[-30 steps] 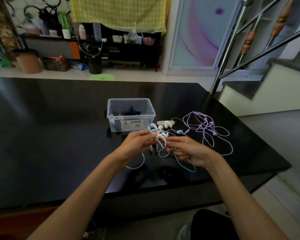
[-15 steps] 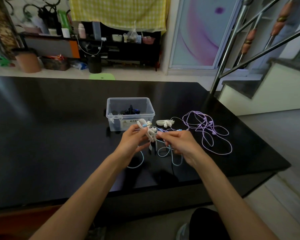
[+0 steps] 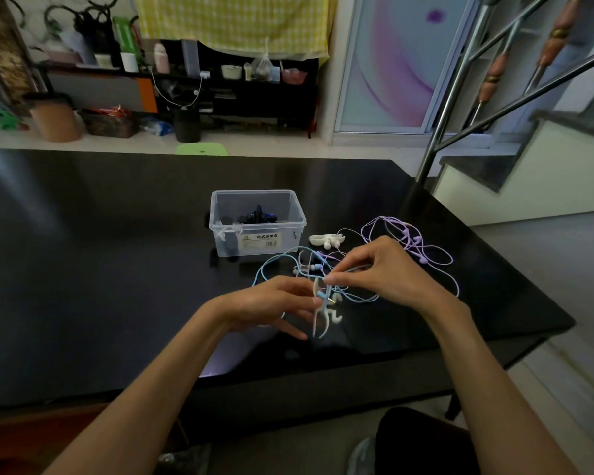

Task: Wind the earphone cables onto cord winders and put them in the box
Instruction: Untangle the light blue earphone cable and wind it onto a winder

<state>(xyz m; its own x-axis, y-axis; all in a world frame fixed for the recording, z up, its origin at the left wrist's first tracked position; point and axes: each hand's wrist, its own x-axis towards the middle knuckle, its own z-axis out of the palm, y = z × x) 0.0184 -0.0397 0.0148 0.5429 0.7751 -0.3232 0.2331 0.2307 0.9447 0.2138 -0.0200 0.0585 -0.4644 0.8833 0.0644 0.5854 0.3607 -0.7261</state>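
My left hand point(image 3: 271, 303) holds a white cord winder point(image 3: 319, 313) upright above the black table point(image 3: 117, 252), thumb and fingers closed on its upper part, the remaining fingers stretched loosely below; the winder's 2 long prongs point down toward the table, and the blue plug end point(image 3: 322, 295) of the cable lies against its middle, just beside my fingertips; my right hand point(image 3: 381, 269) has its grip clamped on the blue earphone cable point(image 3: 271, 262), thumb and forefinger pinching it right at the top of the winder, so the 2 hands nearly touch; from that pinch the blue cable runs off in loose loops over the table, 1 wide loop arching left toward the box, others trailing under my right wrist; a second white winder point(image 3: 336, 315) lies on the table just beside the prongs of the held one, and a third point(image 3: 324, 239) rests farther back, near the right corner of the box; the clear plastic box point(image 3: 258, 234) stands on the table behind my hands, open on top, with a dark wound bundle point(image 3: 258, 216) inside it and a label on its front wall; the purple earphone cable point(image 3: 422, 248) sprawls unwound on the table to the right, beyond my right hand; whether it tangles with the blue cable I cannot tell.
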